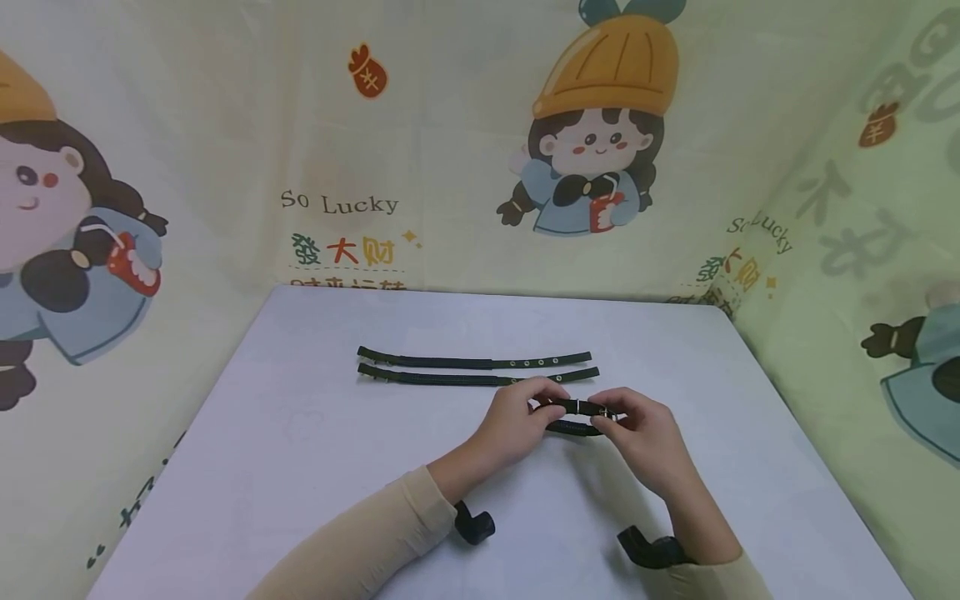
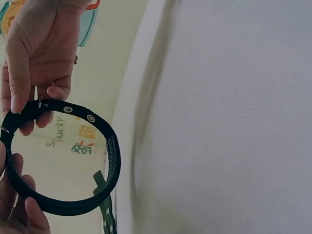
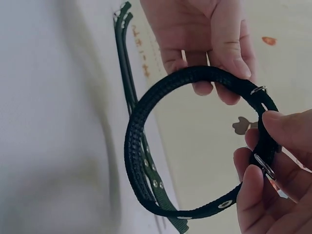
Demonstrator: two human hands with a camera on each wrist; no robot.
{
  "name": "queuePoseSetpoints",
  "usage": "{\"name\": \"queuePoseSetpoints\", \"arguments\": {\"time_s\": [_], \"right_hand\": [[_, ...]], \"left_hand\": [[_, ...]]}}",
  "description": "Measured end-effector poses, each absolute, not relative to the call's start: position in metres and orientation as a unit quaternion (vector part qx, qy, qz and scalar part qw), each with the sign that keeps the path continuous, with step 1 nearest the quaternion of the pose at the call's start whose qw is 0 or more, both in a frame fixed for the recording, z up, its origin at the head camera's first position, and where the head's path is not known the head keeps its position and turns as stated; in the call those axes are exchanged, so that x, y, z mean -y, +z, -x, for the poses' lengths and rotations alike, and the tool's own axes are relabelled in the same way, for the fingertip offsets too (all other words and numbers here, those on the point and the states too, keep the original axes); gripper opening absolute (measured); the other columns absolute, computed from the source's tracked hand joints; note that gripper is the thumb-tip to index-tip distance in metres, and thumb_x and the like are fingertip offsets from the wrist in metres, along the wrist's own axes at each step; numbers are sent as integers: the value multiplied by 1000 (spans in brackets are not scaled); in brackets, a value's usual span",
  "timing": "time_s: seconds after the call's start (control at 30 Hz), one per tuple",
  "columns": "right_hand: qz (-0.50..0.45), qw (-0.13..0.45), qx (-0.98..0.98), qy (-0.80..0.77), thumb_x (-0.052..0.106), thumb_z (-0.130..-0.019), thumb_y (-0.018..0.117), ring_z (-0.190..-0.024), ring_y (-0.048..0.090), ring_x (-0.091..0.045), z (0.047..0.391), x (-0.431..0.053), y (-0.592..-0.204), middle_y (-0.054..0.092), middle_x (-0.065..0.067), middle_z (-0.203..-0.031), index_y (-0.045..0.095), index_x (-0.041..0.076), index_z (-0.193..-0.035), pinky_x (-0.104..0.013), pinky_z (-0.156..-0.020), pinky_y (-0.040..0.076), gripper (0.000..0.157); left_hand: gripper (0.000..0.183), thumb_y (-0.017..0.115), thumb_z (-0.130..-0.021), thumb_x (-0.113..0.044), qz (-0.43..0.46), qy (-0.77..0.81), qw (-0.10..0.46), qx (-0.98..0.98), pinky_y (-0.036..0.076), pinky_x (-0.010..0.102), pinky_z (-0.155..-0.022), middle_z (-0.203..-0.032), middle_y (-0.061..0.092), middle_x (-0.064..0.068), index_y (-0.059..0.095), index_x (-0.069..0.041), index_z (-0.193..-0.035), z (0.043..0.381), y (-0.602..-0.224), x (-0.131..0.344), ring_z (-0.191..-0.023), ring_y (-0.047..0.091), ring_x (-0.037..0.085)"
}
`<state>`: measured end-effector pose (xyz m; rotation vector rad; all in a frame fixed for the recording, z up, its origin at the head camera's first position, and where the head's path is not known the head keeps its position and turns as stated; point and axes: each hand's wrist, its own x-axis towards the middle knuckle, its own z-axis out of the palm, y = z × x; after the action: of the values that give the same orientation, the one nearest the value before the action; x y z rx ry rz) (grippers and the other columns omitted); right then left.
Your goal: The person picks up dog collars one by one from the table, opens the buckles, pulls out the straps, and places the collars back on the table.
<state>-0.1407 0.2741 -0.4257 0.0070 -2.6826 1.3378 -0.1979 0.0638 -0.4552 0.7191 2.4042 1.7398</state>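
Both hands hold a dark collar (image 1: 573,429) bent into a ring above the white table. The left hand (image 1: 517,417) pinches its left side between thumb and fingers. On the other side, the right hand (image 1: 641,433) grips the collar by its metal buckle (image 3: 264,165), partly hidden by the fingers. A metal keeper loop (image 3: 258,90) sits on the band between the two hands. Metal eyelets (image 2: 91,118) show along the strap beyond the right hand. Behind the hands, two similar collars (image 1: 442,362) lie stretched out side by side.
The white table (image 1: 337,475) spreads around the hands, with a printed cloth (image 1: 450,167) hung behind and at both sides. Black wrist mounts (image 1: 476,525) jut from the sleeves above the table.
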Motion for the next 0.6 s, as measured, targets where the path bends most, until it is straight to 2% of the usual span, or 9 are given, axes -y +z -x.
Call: {"name": "queuePoseSetpoints", "arguments": {"time_s": [0.1, 0.27, 0.6], "right_hand": [[-4, 73, 894, 443, 4, -95, 81, -88, 73, -21, 143, -271, -424, 79, -11, -110, 78, 10, -117, -22, -73, 59, 23], [-7, 75, 896, 437, 5, -95, 81, -98, 70, -13, 147, -266, -422, 79, -7, -110, 78, 11, -116, -19, -81, 60, 22], [-15, 72, 889, 452, 4, -95, 80, -100, 69, -14, 150, -257, -421, 79, -6, -109, 78, 12, -114, -21, -84, 60, 21]], "left_hand": [[15, 76, -101, -17, -236, 559, 31, -795, 54, 26, -83, -100, 75, -12, 78, -24, -114, 198, -455, -61, -94, 62, 4], [17, 76, -101, -19, -234, 550, 24, -801, 55, 40, -95, -103, 75, -13, 78, -23, -117, 199, -452, -56, -104, 62, 7], [25, 84, -95, -20, -231, 553, 24, -800, 53, 37, -104, -116, 75, -14, 77, -27, -118, 199, -444, -51, -122, 63, 10]]}}
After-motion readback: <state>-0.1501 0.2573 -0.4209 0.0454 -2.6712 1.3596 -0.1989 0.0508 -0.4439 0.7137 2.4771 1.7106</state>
